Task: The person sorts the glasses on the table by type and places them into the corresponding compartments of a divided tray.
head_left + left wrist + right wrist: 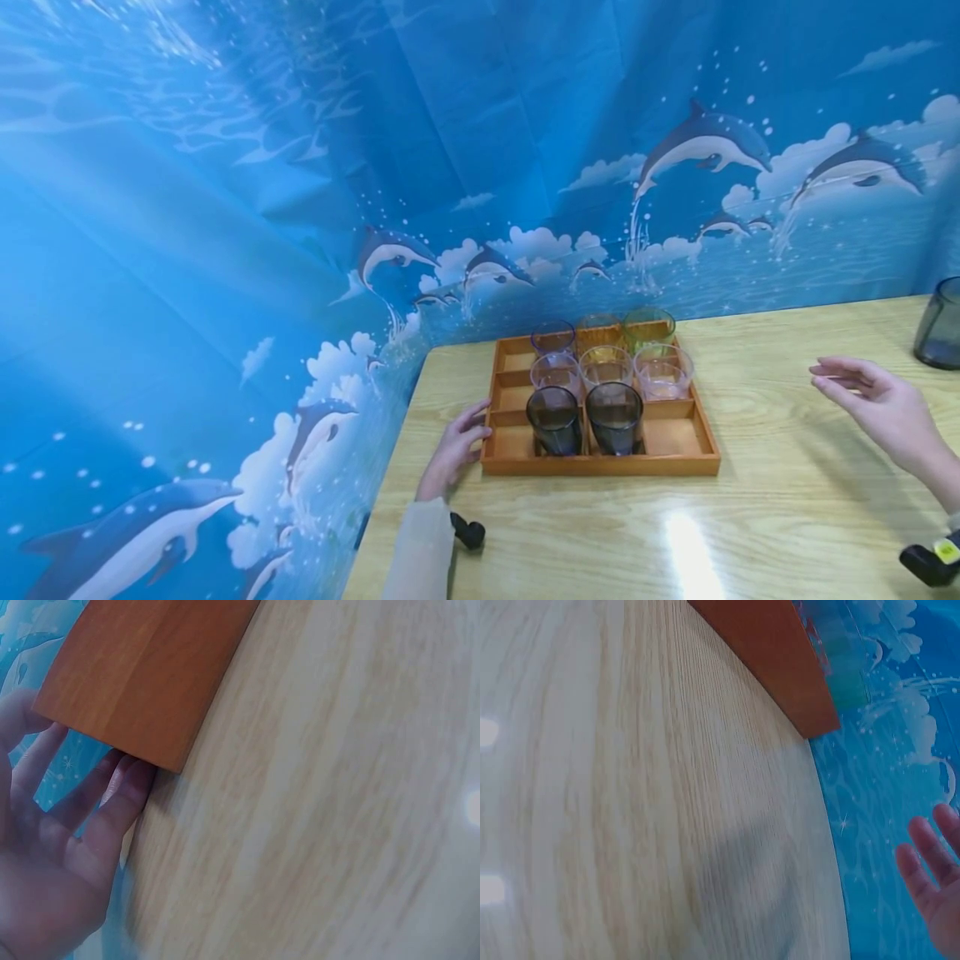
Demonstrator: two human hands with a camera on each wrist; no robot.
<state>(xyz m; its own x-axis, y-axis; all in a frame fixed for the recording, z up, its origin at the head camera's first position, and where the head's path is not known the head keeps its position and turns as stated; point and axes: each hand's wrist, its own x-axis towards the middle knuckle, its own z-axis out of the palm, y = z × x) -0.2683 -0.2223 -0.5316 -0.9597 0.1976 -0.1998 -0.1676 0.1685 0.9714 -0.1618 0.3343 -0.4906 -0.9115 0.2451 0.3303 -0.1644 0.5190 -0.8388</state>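
My left hand (453, 450) is at the left side of a wooden divided tray (600, 467), fingertips right against its outer wall. In the left wrist view, the fingers (124, 791) meet the tray's end. Two dark grey glasses (617, 421) stand in the front row of the tray. Behind them is a row of clear glasses (663, 375), one with a pinkish tint. At the back are a blue-rimmed glass (553, 337), an amber one and a green glass (648, 329). My right hand (885, 408) hovers over the table's right part, fingers loosely bent and holding nothing.
Another dark grey glass (941, 325) stands at the far right of the pale wooden table (585, 542), nearest to the right hand. A blue dolphin-print sheet (480, 167) hangs along the table's back and left edges. Light glares off the front of the tabletop.
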